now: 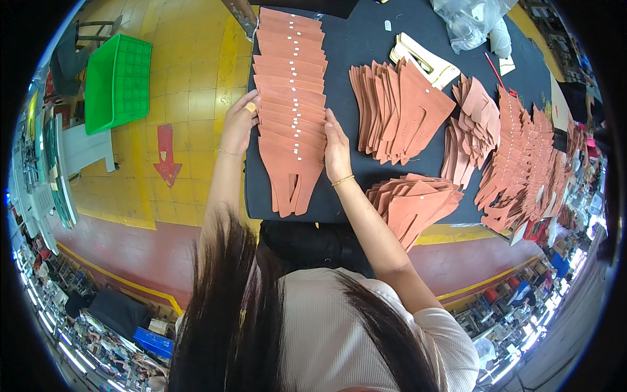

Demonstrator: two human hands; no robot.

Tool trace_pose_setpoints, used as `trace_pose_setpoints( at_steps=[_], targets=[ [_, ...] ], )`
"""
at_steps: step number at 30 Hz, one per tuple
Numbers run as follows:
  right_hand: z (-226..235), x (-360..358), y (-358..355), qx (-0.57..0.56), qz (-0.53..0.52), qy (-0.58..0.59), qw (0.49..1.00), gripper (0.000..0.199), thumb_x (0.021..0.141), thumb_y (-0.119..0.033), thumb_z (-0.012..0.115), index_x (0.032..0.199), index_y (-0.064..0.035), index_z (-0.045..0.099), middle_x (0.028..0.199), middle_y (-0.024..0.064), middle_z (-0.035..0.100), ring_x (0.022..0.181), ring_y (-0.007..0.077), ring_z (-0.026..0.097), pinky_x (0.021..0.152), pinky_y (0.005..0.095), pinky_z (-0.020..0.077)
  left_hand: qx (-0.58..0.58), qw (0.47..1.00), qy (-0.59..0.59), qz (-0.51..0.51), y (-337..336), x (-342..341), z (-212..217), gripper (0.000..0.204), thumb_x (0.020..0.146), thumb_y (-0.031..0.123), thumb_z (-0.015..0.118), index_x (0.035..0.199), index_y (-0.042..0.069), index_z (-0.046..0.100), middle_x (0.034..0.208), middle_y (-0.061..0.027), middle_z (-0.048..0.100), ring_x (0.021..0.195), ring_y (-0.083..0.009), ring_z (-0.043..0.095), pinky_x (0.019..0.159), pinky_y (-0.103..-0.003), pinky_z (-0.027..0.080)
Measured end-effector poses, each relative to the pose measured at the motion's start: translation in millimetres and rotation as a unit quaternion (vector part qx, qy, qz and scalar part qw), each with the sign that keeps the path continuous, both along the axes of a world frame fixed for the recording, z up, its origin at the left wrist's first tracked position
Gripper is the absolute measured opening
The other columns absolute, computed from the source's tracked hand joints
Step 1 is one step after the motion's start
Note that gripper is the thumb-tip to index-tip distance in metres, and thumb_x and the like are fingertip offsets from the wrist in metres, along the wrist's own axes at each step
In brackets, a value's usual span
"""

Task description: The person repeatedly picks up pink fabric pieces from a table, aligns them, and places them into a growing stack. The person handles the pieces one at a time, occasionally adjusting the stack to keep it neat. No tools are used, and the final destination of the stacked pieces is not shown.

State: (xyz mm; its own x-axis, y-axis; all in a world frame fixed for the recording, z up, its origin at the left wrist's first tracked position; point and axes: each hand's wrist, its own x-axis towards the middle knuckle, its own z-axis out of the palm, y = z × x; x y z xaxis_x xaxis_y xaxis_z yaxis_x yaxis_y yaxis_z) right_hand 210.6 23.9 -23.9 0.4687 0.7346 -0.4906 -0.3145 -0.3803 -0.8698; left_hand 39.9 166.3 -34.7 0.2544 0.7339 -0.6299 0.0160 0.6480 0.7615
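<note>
A long row of overlapping salmon-coloured cut pieces (294, 124), like shoe-upper parts, lies fanned on the dark table. Each bears a small white label, and the nearest piece shows slots at its narrow end. Against the row's left edge rests my left hand (240, 122), fingers stretched toward the pieces, with a yellow cover on one digit. My right hand (337, 149) lies along the right edge, its fingers extended upward beside the pieces. Neither hand visibly closes round a piece; the undersides of the fingertips are hidden.
Right of the row are an upper stack (398, 111) and a lower stack (415, 199) of similar pieces, with more bundles (522, 157) beyond. Cream templates (424, 60), a plastic bag (467, 23) and a red pen (494, 68) lie farther back. A green crate (119, 83) stands left.
</note>
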Motion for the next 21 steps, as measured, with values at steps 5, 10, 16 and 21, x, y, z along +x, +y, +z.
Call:
trace_pose_setpoints(
  at_steps=[5, 10, 16, 21],
  targets=[
    [-0.2, 0.6, 1.7, -0.018, 0.027, 0.015, 0.999, 0.053, 0.102, -0.015, 0.042, 0.15, 0.0036, 0.031, 0.156, 0.015, 0.035, 0.144, 0.0208, 0.033, 0.118, 0.0307, 0.0231, -0.032, 0.999, 0.007, 0.01, 3.4, 4.7, 2.5, 0.044, 0.099, 0.015, 0.057, 0.138, -0.002, 0.048, 0.116, -0.0043, 0.064, 0.097, -0.0107, 0.061, 0.077, -0.026, 0.048],
    [-5.8, -0.5, 2.9, -0.035, 0.031, 0.02, 0.999, 0.054, 0.1, -0.01, 0.045, 0.151, 0.0019, 0.032, 0.154, 0.0138, 0.038, 0.141, 0.0191, 0.036, 0.116, 0.0293, 0.0259, -0.018, 0.999, -0.02, 0.041, 1.6, 5.6, -2.5, 0.043, 0.098, 0.009, 0.055, 0.139, -0.003, 0.048, 0.12, -0.0053, 0.062, 0.099, -0.0115, 0.061, 0.077, -0.027, 0.05],
    [-4.8, 1.4, 3.2, -0.034, 0.047, 0.011, 0.998, 0.055, 0.099, -0.009, 0.047, 0.15, 0.0035, 0.031, 0.154, 0.0148, 0.038, 0.141, 0.0197, 0.036, 0.115, 0.0299, 0.027, 0.001, 0.996, -0.026, 0.086, 0.9, 5.9, -17.1, 0.044, 0.093, -0.001, 0.059, 0.135, -0.006, 0.051, 0.122, -0.0119, 0.061, 0.106, -0.0151, 0.06, 0.088, -0.028, 0.051],
    [16.3, 15.4, 3.9, -0.037, 0.077, 0.046, 0.995, 0.058, 0.1, -0.011, 0.05, 0.151, 0.005, 0.028, 0.156, 0.017, 0.034, 0.144, 0.0237, 0.033, 0.117, 0.0313, 0.0255, -0.006, 0.998, 0.01, 0.059, 2.2, 2.2, -16.4, 0.044, 0.094, 0.004, 0.06, 0.136, -0.004, 0.051, 0.118, -0.0099, 0.063, 0.102, -0.0131, 0.06, 0.084, -0.028, 0.051]
  ],
)
